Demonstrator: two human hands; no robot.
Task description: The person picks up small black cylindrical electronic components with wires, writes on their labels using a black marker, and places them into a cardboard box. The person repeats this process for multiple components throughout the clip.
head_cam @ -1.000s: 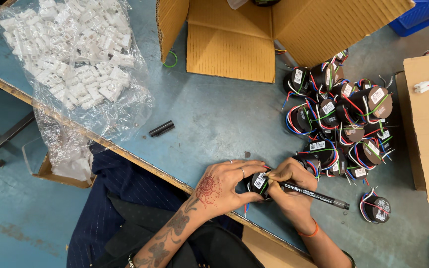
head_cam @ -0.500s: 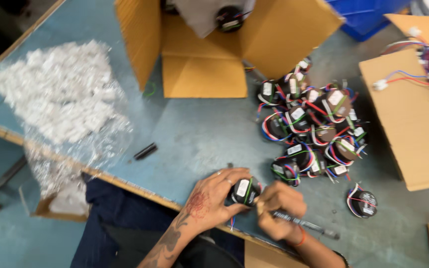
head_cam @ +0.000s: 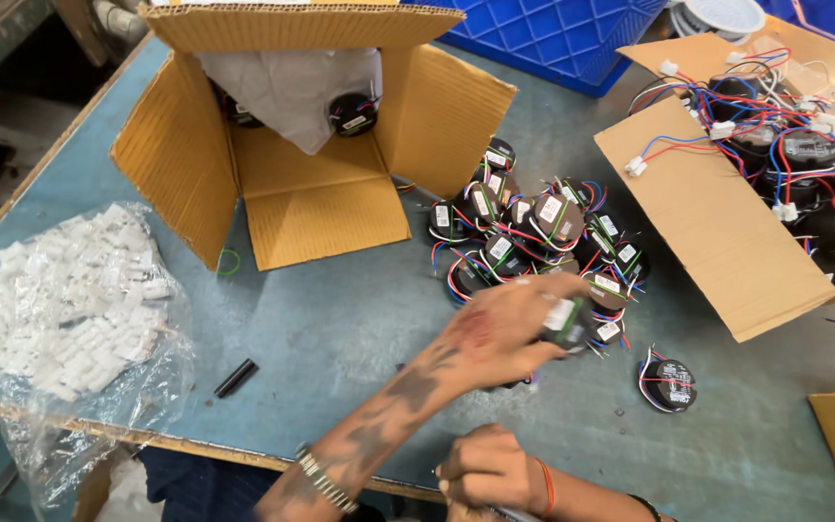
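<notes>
left hand (head_cam: 500, 333) is stretched out over the table, fingers wrapped around a small round black transformer (head_cam: 564, 324) with a white label, held at the near edge of the transformer pile (head_cam: 533, 232). the pile sits mid-table: black round units with red, blue and black leads, most with white labels up. one lone transformer (head_cam: 667, 384) lies apart, just right of the held one.

right hand (head_cam: 490, 472) is low at the near table edge, curled closed; something thin pokes out under it, can't tell what, so can't tell what it grips.

open cardboard box (head_cam: 287, 126) stands behind the pile on its side, flaps splayed, white paper and one more black unit inside. clear bag of white plastic connectors (head_cam: 65, 304) at far left. small black cylinder (head_cam: 236, 378) lies on the blue-grey table (head_cam: 340, 309) between bag and left forearm. second cardboard tray (head_cam: 727, 222) at right holds wired units with white plugs. blue crate (head_cam: 562, 39) at top.
</notes>
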